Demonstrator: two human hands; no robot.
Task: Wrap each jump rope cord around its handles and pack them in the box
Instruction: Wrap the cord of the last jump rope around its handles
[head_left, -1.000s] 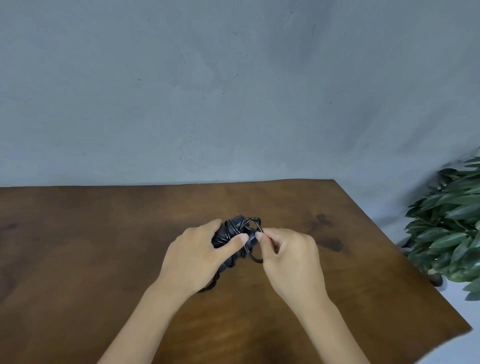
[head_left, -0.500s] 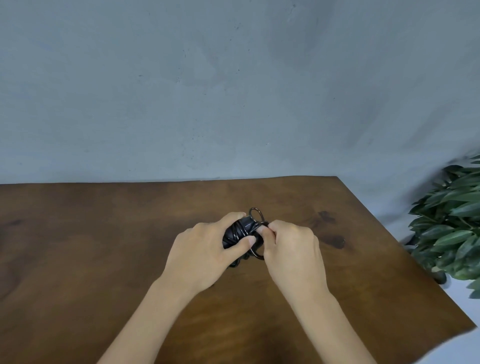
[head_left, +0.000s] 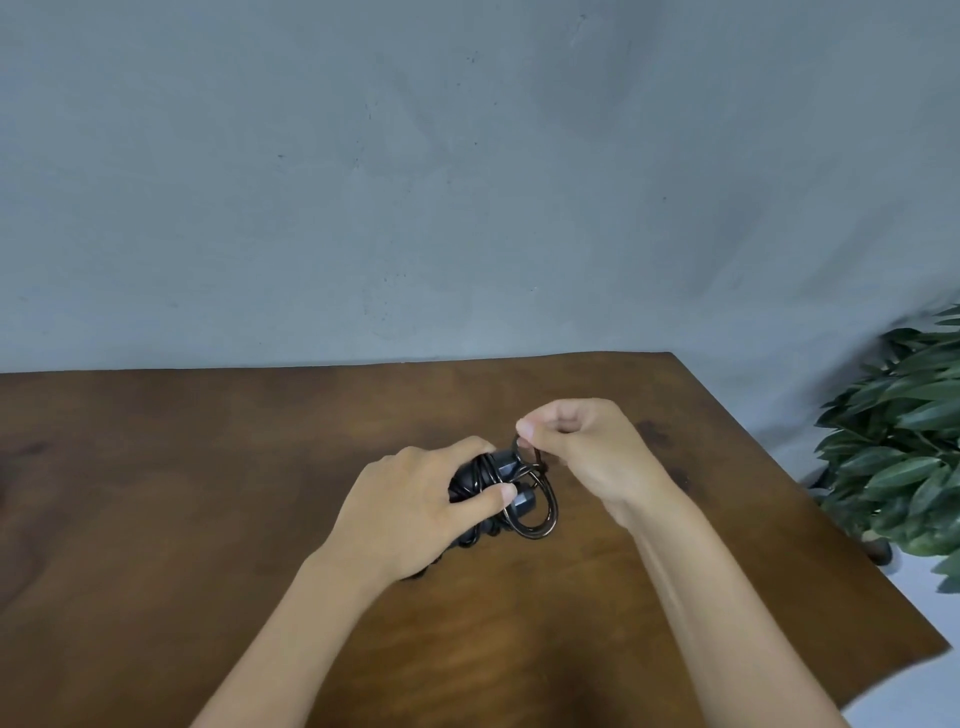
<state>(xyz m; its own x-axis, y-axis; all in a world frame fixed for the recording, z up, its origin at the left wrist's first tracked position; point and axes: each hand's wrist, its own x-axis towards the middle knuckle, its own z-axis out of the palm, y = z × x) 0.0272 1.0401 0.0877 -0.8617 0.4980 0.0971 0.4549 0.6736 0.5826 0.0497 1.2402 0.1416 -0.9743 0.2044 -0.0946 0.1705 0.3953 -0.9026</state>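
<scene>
A black jump rope bundle (head_left: 511, 499), two handles side by side with cord wound round them, is held just above the brown table (head_left: 208, 467). My left hand (head_left: 415, 509) grips the bundle from the left, thumb across its top, and hides most of it. My right hand (head_left: 576, 447) pinches a loose loop of the black cord (head_left: 540, 514) at the handles' right end, lifted a little above the bundle. The loop hangs down and curls under the handle tips. No box is in view.
A grey wall (head_left: 467, 182) rises behind the table's far edge. A green leafy plant (head_left: 904, 447) stands off the table's right side. The table's right edge runs diagonally toward the lower right.
My right hand has risen and moved right, pulling the cord loop out from the bundle, so the loop is larger. My left hand keeps its grip and has shifted slightly.
</scene>
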